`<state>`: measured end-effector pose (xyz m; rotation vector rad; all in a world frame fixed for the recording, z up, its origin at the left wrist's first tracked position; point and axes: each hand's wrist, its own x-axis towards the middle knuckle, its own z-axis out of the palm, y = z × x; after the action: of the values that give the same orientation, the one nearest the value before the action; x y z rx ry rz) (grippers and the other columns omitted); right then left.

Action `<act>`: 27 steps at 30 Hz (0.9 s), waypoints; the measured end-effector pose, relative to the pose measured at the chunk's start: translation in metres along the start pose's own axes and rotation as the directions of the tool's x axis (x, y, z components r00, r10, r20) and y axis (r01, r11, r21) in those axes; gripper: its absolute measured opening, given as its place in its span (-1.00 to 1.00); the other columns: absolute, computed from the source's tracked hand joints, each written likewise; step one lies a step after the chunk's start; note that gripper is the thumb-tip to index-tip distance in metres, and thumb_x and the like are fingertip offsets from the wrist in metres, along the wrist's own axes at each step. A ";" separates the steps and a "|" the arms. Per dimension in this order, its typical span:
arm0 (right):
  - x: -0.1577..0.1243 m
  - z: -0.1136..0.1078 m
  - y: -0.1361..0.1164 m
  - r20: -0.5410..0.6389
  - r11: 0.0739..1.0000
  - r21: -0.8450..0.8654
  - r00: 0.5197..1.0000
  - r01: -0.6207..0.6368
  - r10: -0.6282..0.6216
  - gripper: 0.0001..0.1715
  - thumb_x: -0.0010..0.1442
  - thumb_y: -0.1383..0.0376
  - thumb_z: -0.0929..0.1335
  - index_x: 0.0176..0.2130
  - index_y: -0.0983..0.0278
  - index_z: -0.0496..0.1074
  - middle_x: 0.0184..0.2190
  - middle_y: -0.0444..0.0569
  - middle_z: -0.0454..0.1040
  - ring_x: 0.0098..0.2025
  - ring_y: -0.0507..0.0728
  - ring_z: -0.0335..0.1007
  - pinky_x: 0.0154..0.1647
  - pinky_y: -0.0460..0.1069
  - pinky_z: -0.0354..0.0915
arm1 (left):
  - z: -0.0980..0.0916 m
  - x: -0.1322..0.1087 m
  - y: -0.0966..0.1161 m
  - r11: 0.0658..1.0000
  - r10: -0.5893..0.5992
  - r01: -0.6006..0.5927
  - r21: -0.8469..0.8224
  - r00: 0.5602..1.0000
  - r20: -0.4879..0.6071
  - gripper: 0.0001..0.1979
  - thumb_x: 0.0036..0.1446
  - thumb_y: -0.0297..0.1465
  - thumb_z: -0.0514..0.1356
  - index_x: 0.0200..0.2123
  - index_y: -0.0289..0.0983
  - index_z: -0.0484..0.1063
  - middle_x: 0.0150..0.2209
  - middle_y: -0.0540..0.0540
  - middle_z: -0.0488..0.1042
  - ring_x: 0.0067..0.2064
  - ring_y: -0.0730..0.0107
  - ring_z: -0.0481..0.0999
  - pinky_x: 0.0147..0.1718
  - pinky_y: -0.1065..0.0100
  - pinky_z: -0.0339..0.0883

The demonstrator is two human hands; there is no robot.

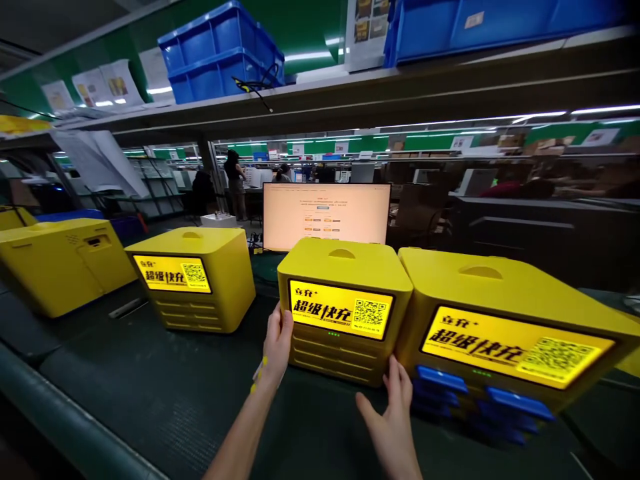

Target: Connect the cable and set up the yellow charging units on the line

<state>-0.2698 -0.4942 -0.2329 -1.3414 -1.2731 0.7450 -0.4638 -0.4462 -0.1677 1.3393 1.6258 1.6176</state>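
A yellow power-bank charging station [345, 267] with a lit screen and QR code stands upright in front of me. Against its left side lies my left hand [277, 340], thumb at the front edge and the other fingers partly hidden behind the side. My right hand [393, 407] presses its fingers to the station's lower right edge, thumb spread away from the front. Close on the right is another yellow station [500, 283], its screen lit too. Several blue power banks [480, 400] jut from its lower front, blurred.
Further left are a third lit yellow station [200, 313] and a yellow unit [65, 267] showing a socket recess. All stand on a dark green belt-like surface [165, 400]. Behind is a monitor [325, 213]. Overhead, a shelf [325, 100] carries blue crates [220, 53]. People stand in the background.
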 end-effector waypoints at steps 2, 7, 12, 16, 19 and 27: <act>0.007 0.003 0.002 0.019 1.000 -0.001 1.000 0.013 -0.013 -0.11 0.10 0.09 0.26 0.28 0.15 -0.21 0.23 0.03 -0.23 0.21 0.36 -0.06 0.21 0.23 -0.03 | -0.009 -0.015 -0.002 1.000 0.002 -0.002 0.023 0.999 -0.040 -0.37 0.15 0.06 -0.09 0.16 -0.19 0.08 0.15 -0.19 0.19 0.19 0.18 0.17 0.11 0.25 0.16; 0.013 0.037 -0.012 0.143 0.990 0.070 0.980 0.126 -0.135 -0.10 0.00 0.27 0.27 0.26 0.31 -0.14 0.24 0.10 -0.19 0.26 0.29 -0.17 0.27 0.17 -0.14 | -0.045 0.003 -0.014 0.989 0.003 0.041 0.143 0.955 -0.297 -0.39 0.10 0.03 -0.01 0.09 -0.25 0.15 0.06 -0.25 0.25 0.13 0.08 0.23 0.14 0.15 0.13; 0.007 0.014 -0.036 0.373 0.964 0.131 0.889 0.233 -0.266 -0.24 0.09 0.34 0.27 0.24 0.21 -0.01 0.23 0.00 0.01 0.23 0.17 -0.02 0.20 0.06 0.07 | -0.075 0.049 -0.002 0.992 -0.069 0.098 0.079 0.948 -0.311 -0.42 0.13 -0.08 0.01 0.09 -0.36 0.16 0.02 -0.21 0.32 0.10 0.02 0.28 0.12 0.09 0.16; 0.025 -0.095 -0.007 -0.352 0.885 -0.175 0.812 0.431 -0.465 -0.48 0.16 0.23 0.31 0.12 0.14 0.22 0.09 -0.07 0.24 0.14 0.18 0.12 0.19 0.10 0.03 | -0.058 0.008 0.011 0.956 0.182 -0.091 0.278 0.928 -0.325 -0.45 0.12 -0.04 0.04 0.11 -0.19 0.20 0.10 -0.07 0.21 0.13 0.00 0.22 0.16 0.03 0.08; 0.051 -0.167 0.036 -0.681 0.996 0.088 0.728 -0.017 0.073 -0.21 0.13 -0.08 0.25 0.18 0.32 0.13 0.19 0.05 0.13 0.21 0.27 -0.01 0.24 0.13 -0.07 | -0.010 -0.044 0.007 0.952 0.190 -0.197 0.234 0.980 0.054 -0.53 0.10 -0.05 0.05 0.01 -0.16 0.30 0.06 -0.10 0.29 0.07 0.05 0.29 0.13 0.01 0.14; 0.064 -0.171 0.084 -0.265 0.968 0.206 0.944 -0.142 0.195 0.06 -0.07 -0.21 0.34 0.17 0.42 0.13 0.15 0.13 0.21 0.19 0.30 0.06 0.19 0.08 0.06 | 0.122 -0.069 -0.005 0.996 0.093 -0.083 -0.043 0.908 0.408 -0.23 0.07 -0.07 0.11 0.25 -0.24 -0.11 0.28 -0.22 -0.08 0.29 0.11 -0.09 0.23 0.00 -0.13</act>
<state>-0.0726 -0.4668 -0.2621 -1.3604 -0.8480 0.7391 -0.3319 -0.4481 -0.2154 1.6298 1.3036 1.2844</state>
